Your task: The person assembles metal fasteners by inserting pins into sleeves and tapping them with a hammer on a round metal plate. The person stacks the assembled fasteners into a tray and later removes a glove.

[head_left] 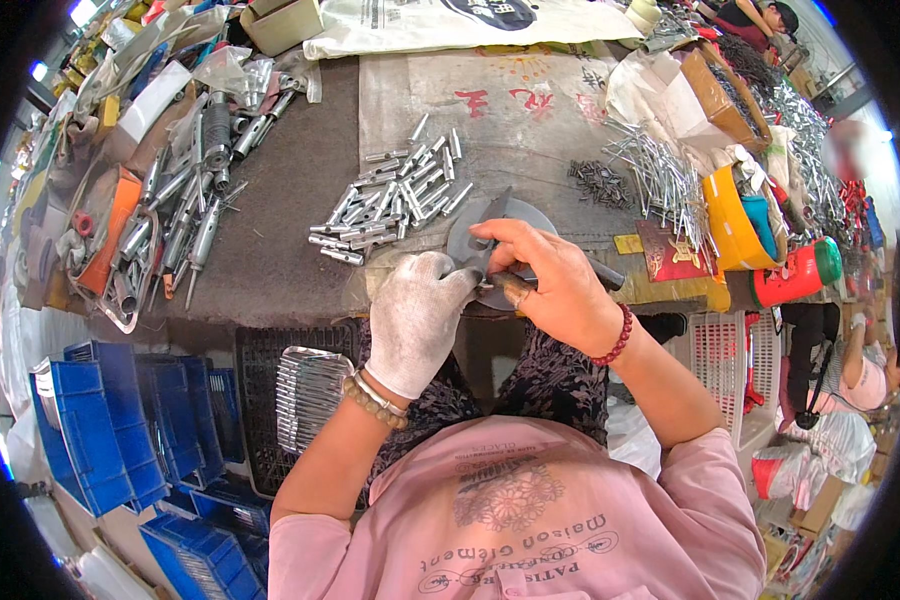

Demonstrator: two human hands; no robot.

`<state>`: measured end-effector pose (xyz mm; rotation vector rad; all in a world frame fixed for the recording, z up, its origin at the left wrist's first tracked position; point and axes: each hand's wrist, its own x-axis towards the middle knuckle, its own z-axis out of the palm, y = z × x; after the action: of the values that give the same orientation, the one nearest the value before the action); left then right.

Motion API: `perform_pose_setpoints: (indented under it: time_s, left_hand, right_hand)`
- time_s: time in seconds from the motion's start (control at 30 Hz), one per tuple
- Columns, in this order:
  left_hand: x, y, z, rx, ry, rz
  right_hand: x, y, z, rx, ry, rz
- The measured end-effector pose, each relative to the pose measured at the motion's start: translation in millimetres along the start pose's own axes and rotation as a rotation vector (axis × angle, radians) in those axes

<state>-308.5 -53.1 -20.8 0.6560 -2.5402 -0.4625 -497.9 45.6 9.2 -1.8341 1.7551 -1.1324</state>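
My left hand [420, 310], in a white glove with darkened fingertips, is closed in a pinch at the table's near edge. Bare, with its thumb wrapped, my right hand [555, 285] meets it there, thumb and fingers bent together. A small metal piece seems to be between the fingertips, mostly hidden by them. Both hands are over the near part of a round grey fixture [460, 240] with a dark upright part. Left of the fixture lies a loose pile of short silver metal tubes [395, 195].
Small dark pins [600, 183] and long thin metal rods [650, 165] lie to the right, near a yellow container [725, 215] and a red-and-green can [800, 273]. Larger metal tubes [205, 215] crowd the left. Below stand blue bins [95, 425] and a black crate [260, 440] holding metal rods.
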Motion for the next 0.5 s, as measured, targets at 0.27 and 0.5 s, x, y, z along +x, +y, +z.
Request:
perform_pose_setpoints:
  time_s: [0.27, 0.5]
  left_hand:
    - [-0.3, -2.1, 6.3, -0.052, 0.058, 0.025]
    - [-0.5, 0.6, 2.0, -0.063, 0.087, 0.004]
  right_hand:
    - [2.8, -14.4, -0.1, -0.387, -0.057, -0.257]
    - [2.2, -23.6, 3.1, -0.435, -0.041, -0.303]
